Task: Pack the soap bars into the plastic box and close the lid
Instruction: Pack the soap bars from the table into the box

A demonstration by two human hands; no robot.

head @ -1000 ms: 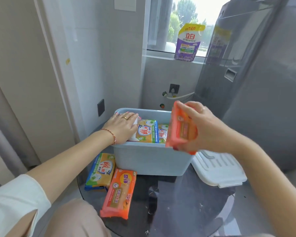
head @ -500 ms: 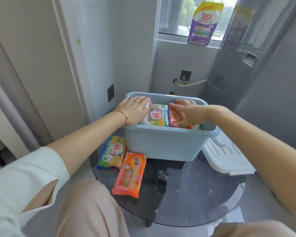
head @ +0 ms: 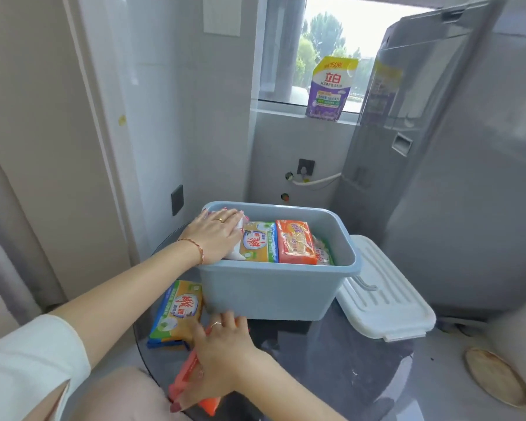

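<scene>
Packing is partly done: the blue plastic box point(head: 274, 287) sits toward the far edge of the round glass table point(head: 331, 369), with an orange soap bar point(head: 295, 246) and a yellow-green bar point(head: 260, 243) seen upright inside it. The left hand point(head: 214, 237) is laid flat, fingers extended, on a white-wrapped bar at the box's left end; nothing is gripped. The right hand point(head: 222, 354) is curled over a second orange bar point(head: 192, 375) at the near edge of the table; whether the fingers are fully closed on it cannot be told. A loose yellow-green bar point(head: 178, 312) lies near the left edge, touching the box wall. The white lid point(head: 383, 302) is resting off the box at its right. Risks judged: the slick wrapper may slip on lifting; the bar, overhanging the near edge, may be knocked off; crowded upright bars may stand proud and stop the lid seating.
</scene>
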